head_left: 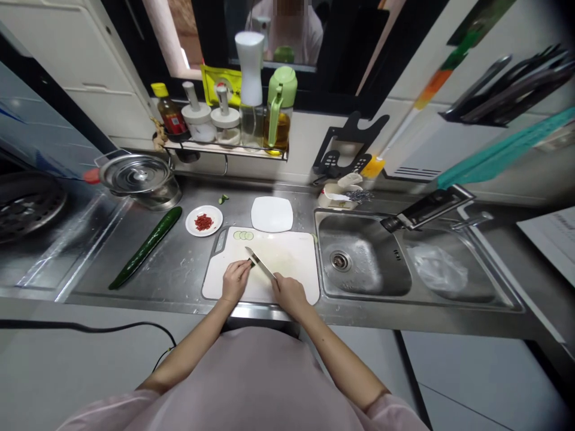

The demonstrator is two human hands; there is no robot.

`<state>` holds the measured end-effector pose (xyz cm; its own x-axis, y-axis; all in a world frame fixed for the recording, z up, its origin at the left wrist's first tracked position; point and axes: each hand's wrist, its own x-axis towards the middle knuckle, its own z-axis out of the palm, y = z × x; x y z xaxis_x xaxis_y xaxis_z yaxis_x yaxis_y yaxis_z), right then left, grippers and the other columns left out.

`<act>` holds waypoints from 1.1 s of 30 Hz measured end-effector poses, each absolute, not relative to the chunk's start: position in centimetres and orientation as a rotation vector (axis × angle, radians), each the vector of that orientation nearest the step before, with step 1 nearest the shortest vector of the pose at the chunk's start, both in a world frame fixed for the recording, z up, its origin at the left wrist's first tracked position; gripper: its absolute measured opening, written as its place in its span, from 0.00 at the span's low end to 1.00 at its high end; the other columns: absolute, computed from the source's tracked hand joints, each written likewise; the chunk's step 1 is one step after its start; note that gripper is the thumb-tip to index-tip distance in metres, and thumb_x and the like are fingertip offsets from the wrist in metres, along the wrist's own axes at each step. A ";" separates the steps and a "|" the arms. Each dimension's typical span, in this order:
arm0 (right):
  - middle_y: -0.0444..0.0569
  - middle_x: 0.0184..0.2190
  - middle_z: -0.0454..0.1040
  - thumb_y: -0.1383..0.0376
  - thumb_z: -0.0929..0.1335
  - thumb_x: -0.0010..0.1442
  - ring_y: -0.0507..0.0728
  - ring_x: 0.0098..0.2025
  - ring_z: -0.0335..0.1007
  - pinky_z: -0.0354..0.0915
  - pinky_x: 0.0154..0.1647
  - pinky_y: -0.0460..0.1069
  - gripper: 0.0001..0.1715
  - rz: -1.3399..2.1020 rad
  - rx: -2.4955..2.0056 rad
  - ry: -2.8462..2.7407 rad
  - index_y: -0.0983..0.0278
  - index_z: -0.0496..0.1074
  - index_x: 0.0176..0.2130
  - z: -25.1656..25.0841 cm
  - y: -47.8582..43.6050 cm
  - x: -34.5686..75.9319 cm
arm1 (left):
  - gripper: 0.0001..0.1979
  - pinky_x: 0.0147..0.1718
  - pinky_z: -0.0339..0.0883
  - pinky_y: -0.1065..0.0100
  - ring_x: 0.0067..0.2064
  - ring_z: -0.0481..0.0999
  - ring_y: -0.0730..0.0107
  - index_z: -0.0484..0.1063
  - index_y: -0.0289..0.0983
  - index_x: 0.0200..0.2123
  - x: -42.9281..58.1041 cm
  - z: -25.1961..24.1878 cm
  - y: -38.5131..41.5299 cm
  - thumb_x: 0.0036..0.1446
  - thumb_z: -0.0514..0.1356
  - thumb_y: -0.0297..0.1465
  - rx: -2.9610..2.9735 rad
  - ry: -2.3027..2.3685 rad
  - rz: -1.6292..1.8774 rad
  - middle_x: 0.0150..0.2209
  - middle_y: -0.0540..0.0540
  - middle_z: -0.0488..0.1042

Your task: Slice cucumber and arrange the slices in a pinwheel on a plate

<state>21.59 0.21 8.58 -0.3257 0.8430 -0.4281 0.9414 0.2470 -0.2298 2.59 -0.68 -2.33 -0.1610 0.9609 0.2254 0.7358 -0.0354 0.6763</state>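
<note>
Left hand [236, 280] closed on a dark piece [253, 262], probably cucumber, in from the cutting board's [299, 251] left edge; slices [243, 235] near its far-left corner; knife [265, 266] gripped in the right hand [290, 294] toward the near edge. We should keep the left curled clear.

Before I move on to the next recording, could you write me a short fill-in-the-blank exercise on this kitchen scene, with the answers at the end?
1. The right hand holds a ____ over the white cutting board.
2. The chopped pieces on the small round plate are coloured ____.
3. Seen from the person's side, the long cucumber lies to the ____ of that plate.
4. Seen the same way, the sink lies to the ____ of the board.

Missing words: knife; red; left; right.
</note>
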 end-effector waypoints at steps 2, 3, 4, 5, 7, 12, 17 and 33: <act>0.53 0.37 0.77 0.60 0.53 0.69 0.58 0.40 0.73 0.58 0.37 0.48 0.18 -0.666 1.674 2.292 0.62 0.66 0.49 8.7 0.1 21.4 | 0.15 0.51 0.66 0.62 0.49 0.73 0.66 0.76 0.42 0.44 2.6 -2.4 -0.7 0.64 0.51 0.36 1.805 1.912 1.049 0.44 0.44 0.77; 0.53 0.38 0.77 0.60 0.53 0.69 0.58 0.40 0.73 0.58 0.37 0.48 0.18 -0.670 1.674 2.285 0.62 0.66 0.49 8.7 0.1 21.3 | 0.14 0.51 0.66 0.62 0.49 0.73 0.67 0.76 0.42 0.44 2.6 -2.4 -0.7 0.64 0.51 0.35 1.809 1.904 1.069 0.44 0.44 0.77; 0.54 0.38 0.77 0.61 0.53 0.69 0.58 0.40 0.73 0.58 0.38 0.49 0.18 -0.674 1.672 2.282 0.62 0.66 0.49 8.7 0.0 21.2 | 0.14 0.51 0.66 0.62 0.48 0.73 0.67 0.77 0.42 0.44 2.6 -2.5 -0.7 0.64 0.52 0.35 1.811 1.898 1.082 0.44 0.44 0.77; 0.54 0.38 0.77 0.61 0.53 0.69 0.58 0.40 0.73 0.58 0.38 0.49 0.18 -0.677 1.669 2.284 0.62 0.66 0.49 8.7 0.0 21.2 | 0.14 0.51 0.66 0.62 0.48 0.73 0.67 0.77 0.42 0.44 2.6 -2.5 -0.7 0.64 0.52 0.35 1.811 1.894 1.088 0.44 0.44 0.77; 0.53 0.38 0.77 0.62 0.53 0.69 0.59 0.40 0.73 0.59 0.38 0.49 0.18 -0.678 1.663 2.299 0.62 0.66 0.49 8.5 0.0 21.1 | 0.14 0.51 0.66 0.62 0.48 0.73 0.66 0.77 0.42 0.44 2.6 -2.5 -0.6 0.64 0.52 0.35 1.806 1.898 1.073 0.44 0.44 0.77; 0.53 0.37 0.77 0.62 0.53 0.69 0.59 0.40 0.73 0.59 0.38 0.49 0.18 -0.685 1.653 2.298 0.62 0.66 0.48 8.2 -0.1 21.0 | 0.14 0.51 0.66 0.61 0.48 0.73 0.66 0.76 0.42 0.44 2.5 -2.4 -0.5 0.64 0.52 0.35 1.803 1.917 1.022 0.44 0.44 0.77; 0.54 0.37 0.77 0.63 0.54 0.69 0.59 0.40 0.73 0.59 0.38 0.49 0.18 -0.688 1.623 2.276 0.63 0.66 0.49 8.2 -0.1 20.8 | 0.14 0.51 0.66 0.62 0.48 0.73 0.66 0.76 0.41 0.44 2.5 -2.3 -0.5 0.64 0.51 0.35 1.821 1.907 1.014 0.44 0.44 0.77; 0.57 0.36 0.77 0.73 0.57 0.62 0.61 0.42 0.75 0.64 0.38 0.50 0.16 -0.697 1.494 2.284 0.66 0.66 0.48 8.5 0.4 19.7 | 0.10 0.44 0.69 0.61 0.43 0.74 0.65 0.76 0.39 0.40 2.3 -3.1 -0.3 0.62 0.55 0.29 1.959 1.815 1.278 0.39 0.43 0.77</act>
<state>19.69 0.44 8.54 -0.4000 0.7587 -0.5142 0.9165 0.3329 -0.2217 2.34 -0.28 -3.06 -0.1149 0.8825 0.4560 0.7270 -0.2381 0.6441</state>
